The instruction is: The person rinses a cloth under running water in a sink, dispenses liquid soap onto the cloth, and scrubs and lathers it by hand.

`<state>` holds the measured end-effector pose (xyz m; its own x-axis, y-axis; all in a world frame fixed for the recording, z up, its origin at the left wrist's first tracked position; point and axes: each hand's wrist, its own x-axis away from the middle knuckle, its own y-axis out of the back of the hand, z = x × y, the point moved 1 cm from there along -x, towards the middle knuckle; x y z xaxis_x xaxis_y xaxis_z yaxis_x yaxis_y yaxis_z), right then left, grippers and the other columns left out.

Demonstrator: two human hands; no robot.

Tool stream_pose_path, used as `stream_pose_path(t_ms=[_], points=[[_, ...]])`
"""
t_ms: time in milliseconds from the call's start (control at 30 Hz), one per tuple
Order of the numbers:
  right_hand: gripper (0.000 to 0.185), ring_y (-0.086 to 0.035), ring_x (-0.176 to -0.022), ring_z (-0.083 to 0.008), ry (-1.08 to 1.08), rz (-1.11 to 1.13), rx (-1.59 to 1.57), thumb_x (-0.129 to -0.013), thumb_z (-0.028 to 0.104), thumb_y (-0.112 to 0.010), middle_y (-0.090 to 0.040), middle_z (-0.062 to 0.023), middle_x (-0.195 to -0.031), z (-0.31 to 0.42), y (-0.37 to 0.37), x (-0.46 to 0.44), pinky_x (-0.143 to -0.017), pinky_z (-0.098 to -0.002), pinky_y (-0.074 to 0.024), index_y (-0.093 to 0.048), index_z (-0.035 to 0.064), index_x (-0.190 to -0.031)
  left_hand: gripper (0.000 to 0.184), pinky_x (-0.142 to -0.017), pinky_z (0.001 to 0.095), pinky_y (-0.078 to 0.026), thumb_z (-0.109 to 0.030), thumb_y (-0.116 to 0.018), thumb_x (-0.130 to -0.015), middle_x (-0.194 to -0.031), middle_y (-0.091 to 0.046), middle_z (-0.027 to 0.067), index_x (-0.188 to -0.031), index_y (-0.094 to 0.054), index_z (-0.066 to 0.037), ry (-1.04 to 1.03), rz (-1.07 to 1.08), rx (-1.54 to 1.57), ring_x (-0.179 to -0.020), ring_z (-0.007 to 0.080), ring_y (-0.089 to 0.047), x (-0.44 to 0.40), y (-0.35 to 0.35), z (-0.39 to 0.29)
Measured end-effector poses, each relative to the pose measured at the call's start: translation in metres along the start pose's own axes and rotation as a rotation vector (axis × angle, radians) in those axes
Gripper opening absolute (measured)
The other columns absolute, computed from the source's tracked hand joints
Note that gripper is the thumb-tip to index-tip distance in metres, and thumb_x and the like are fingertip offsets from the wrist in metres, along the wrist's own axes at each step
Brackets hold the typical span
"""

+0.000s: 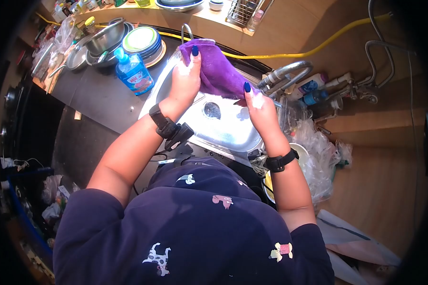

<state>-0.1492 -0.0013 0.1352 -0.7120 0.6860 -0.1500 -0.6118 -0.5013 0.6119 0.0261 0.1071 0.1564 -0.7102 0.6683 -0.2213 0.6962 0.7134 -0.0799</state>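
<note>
A purple cloth [221, 71] is stretched between my two hands over the metal sink [228, 128]. My left hand [188, 78] grips its left end, thumb on top. At the lower right end, my right hand [260, 109] pinches the cloth, also with the thumb on top. The fingers beneath the cloth are mostly hidden. Behind the right hand the curved faucet [290, 69] rises beside the sink. Below the cloth, the drain [211, 110] shows in the basin.
Left of the sink stands a blue soap bottle [134, 73], with stacked plates [141, 40] and metal pots [104, 40] behind it. A yellow hose [314, 50] runs along the back. Plastic bags [316, 161] and more bottles [311, 85] lie at the right.
</note>
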Motion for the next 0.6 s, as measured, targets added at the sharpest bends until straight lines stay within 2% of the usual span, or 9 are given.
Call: stream_pose_path(t_ms=[33,133,167,233,267,367,400,500,600], points=[[0.031,-0.059,-0.065,-0.0260,0.035,-0.041,0.047,-0.089,0.027,-0.054,-0.057,-0.0164,-0.067,0.007,0.001,0.000,-0.064,-0.0345,-0.0468,-0.058,-0.0031,-0.095,0.040,-0.075,0.0264,-0.045,-0.035,-0.041,-0.095,-0.092,-0.060,0.0064,-0.107,-0.052,0.001,0.010,0.041,0.021,-0.084,0.0119,-0.056,-0.001,-0.002,-0.001],[0.038,-0.060,-0.077,-0.0227,0.078,-0.187,-0.129,-0.086,0.028,-0.058,-0.061,-0.0149,-0.085,0.020,-0.003,-0.003,-0.072,-0.0339,-0.0483,-0.053,-0.0027,-0.107,0.041,-0.067,0.0261,-0.046,-0.037,-0.045,-0.093,-0.083,-0.063,0.0065,-0.101,-0.056,0.001,0.041,0.131,0.062,-0.074,0.0121,-0.058,-0.001,-0.010,-0.009],[0.044,-0.057,-0.090,-0.0205,0.125,-0.122,-0.178,-0.085,0.029,-0.059,-0.058,-0.0148,-0.104,0.010,-0.012,-0.006,-0.077,-0.0326,-0.0476,-0.048,-0.0021,-0.115,0.041,-0.068,0.0264,-0.046,-0.037,-0.045,-0.093,-0.082,-0.062,0.0065,-0.101,-0.055,0.001,-0.008,0.149,0.024,-0.073,0.0114,-0.057,-0.004,-0.015,-0.003],[0.044,-0.055,-0.097,-0.0204,0.137,0.026,-0.572,-0.085,0.029,-0.059,-0.056,-0.0162,-0.111,0.034,-0.014,-0.012,-0.079,-0.0317,-0.0462,-0.049,-0.0025,-0.114,0.040,-0.067,0.0265,-0.046,-0.036,-0.046,-0.092,-0.081,-0.062,0.0068,-0.101,-0.054,0.002,0.032,0.276,0.150,-0.073,0.0111,-0.056,-0.002,-0.025,-0.013],[0.043,-0.058,-0.092,-0.0225,0.079,0.017,-0.542,-0.085,0.029,-0.059,-0.060,-0.0162,-0.104,0.021,-0.020,-0.015,-0.077,-0.0316,-0.0457,-0.050,-0.0021,-0.113,0.040,-0.067,0.0265,-0.045,-0.036,-0.047,-0.092,-0.080,-0.062,0.0072,-0.099,-0.054,0.002,-0.006,0.263,0.111,-0.072,0.0109,-0.056,-0.001,-0.030,-0.011],[0.040,-0.061,-0.085,-0.0256,0.105,-0.129,-0.290,-0.086,0.027,-0.059,-0.063,-0.0166,-0.095,0.046,-0.010,-0.011,-0.076,-0.0327,-0.0455,-0.050,-0.0005,-0.113,0.040,-0.066,0.0266,-0.044,-0.036,-0.048,-0.092,-0.078,-0.061,0.0079,-0.096,-0.055,0.003,-0.077,0.227,-0.032,-0.071,0.0107,-0.054,-0.003,-0.034,-0.010],[0.034,-0.062,-0.079,-0.0291,0.179,-0.251,-0.254,-0.086,0.025,-0.059,-0.064,-0.0164,-0.086,0.059,-0.006,-0.009,-0.073,-0.0338,-0.0458,-0.052,0.0011,-0.109,0.039,-0.066,0.0268,-0.044,-0.035,-0.049,-0.091,-0.077,-0.061,0.0078,-0.095,-0.056,0.003,-0.070,0.221,-0.094,-0.071,0.0106,-0.054,-0.001,-0.033,-0.017],[0.026,-0.057,-0.075,-0.0188,0.219,-0.367,-0.107,-0.089,0.023,-0.055,-0.061,-0.0114,-0.084,0.062,-0.008,-0.002,-0.072,-0.0303,-0.0446,-0.053,0.0004,-0.101,0.038,-0.064,0.0271,-0.044,-0.034,-0.049,-0.092,-0.073,-0.060,0.0073,-0.091,-0.056,0.004,0.019,0.187,-0.088,-0.068,0.0105,-0.052,0.000,-0.033,-0.020],[0.024,-0.052,-0.071,-0.0131,0.262,-0.364,-0.311,-0.091,0.024,-0.052,-0.058,-0.0066,-0.077,0.065,-0.006,-0.002,-0.068,-0.0275,-0.0429,-0.054,-0.0001,-0.093,0.037,-0.061,0.0266,-0.043,-0.032,-0.049,-0.092,-0.069,-0.059,0.0060,-0.087,-0.057,0.003,0.012,0.102,0.014,-0.064,0.0098,-0.051,0.002,-0.031,-0.018]])
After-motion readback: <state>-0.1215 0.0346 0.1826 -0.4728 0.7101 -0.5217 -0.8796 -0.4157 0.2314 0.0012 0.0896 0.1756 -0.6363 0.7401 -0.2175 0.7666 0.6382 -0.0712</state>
